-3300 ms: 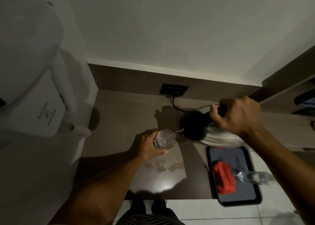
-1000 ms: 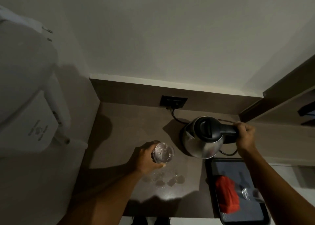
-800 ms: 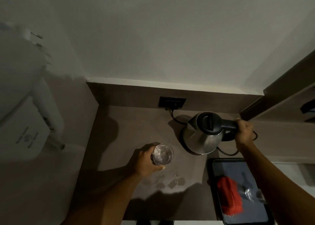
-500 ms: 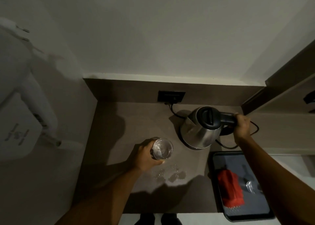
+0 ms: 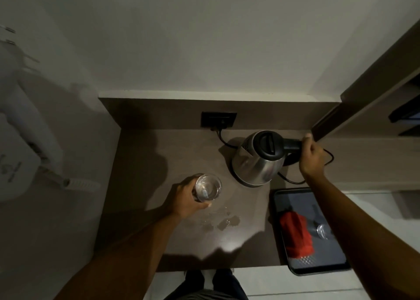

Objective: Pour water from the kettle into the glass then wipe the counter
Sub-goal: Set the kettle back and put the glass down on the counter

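Looking down at a dark brown counter (image 5: 145,186) in pretty dim light, so some details are murky. Left hand (image 5: 181,200) is wrapped around a clear glass (image 5: 208,187) that stands upright on the counter, with water visible in it. Right hand (image 5: 312,155) is closed around the black handle of a stainless steel kettle (image 5: 258,163), which sits upright toward the back right of the counter, lid shut, spout pointing left-ish. Its base is mostly hidden under it, so I can't tell for sure if it's fully seated. A black cord (image 5: 221,138) runs from the kettle area up to a black wall outlet (image 5: 218,119) on the backsplash. Glass and kettle are near each other but not touching. Just in front of the glass there's a little patch of spilled water (image 5: 221,220), a few small puddles and droplets on the countertop. Off to the right, at the counter's edge, is a dark tray (image 5: 336,265) with a red cloth (image 5: 295,233) bunched up on it, and a second clear glass (image 5: 323,231) lying beside the cloth, partly hidden by the right forearm. Some white thing hangs on the wall at the far left, too blurry to tell what.
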Action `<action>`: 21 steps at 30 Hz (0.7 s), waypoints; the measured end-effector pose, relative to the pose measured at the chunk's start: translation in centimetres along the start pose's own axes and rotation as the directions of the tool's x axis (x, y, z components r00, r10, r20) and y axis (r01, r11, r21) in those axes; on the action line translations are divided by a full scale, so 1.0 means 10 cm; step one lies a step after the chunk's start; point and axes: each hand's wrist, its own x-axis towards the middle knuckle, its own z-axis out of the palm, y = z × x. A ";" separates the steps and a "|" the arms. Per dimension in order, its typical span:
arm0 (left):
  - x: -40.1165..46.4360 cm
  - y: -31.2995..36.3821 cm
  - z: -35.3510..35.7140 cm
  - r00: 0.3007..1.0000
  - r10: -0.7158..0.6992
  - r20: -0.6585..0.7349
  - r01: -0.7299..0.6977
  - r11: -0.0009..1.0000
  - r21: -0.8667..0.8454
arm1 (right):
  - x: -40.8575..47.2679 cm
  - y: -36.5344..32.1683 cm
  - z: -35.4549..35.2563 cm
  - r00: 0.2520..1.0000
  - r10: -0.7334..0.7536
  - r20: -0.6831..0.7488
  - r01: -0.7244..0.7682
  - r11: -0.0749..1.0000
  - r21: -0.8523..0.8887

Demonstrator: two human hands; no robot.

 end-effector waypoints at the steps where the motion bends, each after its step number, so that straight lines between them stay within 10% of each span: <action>1: 0.00 -0.02 0.01 1.000 -0.003 -0.002 0.003 1.000 0.001 | -0.02 -0.03 0.00 1.000 0.002 -0.004 -0.002 1.000 -0.005; 14: -0.05 0.00 0.05 0.996 -0.019 0.082 0.022 0.999 -0.027 | -0.90 -0.03 -0.05 0.999 0.011 -0.040 -0.016 0.990 -0.139; 21: -0.27 -0.22 -0.05 0.994 0.000 0.113 -0.008 0.998 0.065 | -1.68 0.55 -0.17 0.985 0.138 0.103 -0.071 0.871 -0.487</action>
